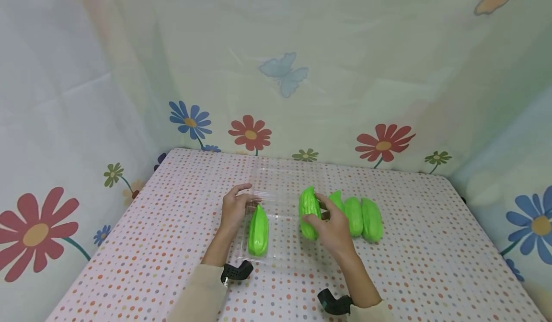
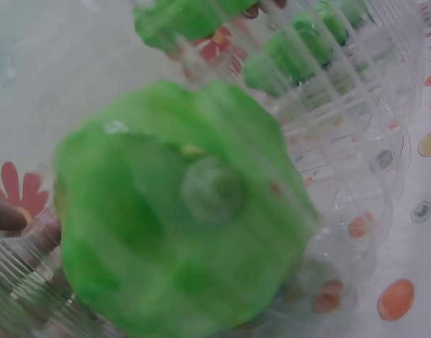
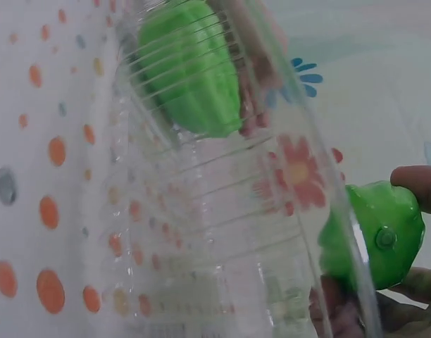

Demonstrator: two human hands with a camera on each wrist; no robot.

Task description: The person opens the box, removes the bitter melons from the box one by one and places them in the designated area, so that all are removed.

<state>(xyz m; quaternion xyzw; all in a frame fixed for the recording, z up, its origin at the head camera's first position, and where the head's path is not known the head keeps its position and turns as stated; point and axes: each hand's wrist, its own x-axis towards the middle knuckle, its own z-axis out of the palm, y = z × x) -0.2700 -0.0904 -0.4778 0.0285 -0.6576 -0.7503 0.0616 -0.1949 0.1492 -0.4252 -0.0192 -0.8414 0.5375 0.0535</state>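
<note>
A clear plastic clamshell box (image 1: 284, 252) lies with its lid (image 1: 289, 178) folded back. Inside at its left end sits one bright green ribbed bitter melon (image 1: 258, 233), tip pointing away. My left hand (image 1: 234, 209) grips the box's left edge near the hinge. Above the right part of the box, my right hand (image 1: 334, 226) holds a second bitter melon (image 1: 308, 212) between thumb and fingers. In the right wrist view this held melon (image 3: 384, 236) shows its round stem end, just beyond the box wall.
Right of the box several more bitter melons (image 1: 372, 220) lie side by side, one partly hidden by my right hand. A dotted cloth covers the table (image 1: 414, 264). Flower-printed curtains (image 1: 323, 111) stand behind and at both sides.
</note>
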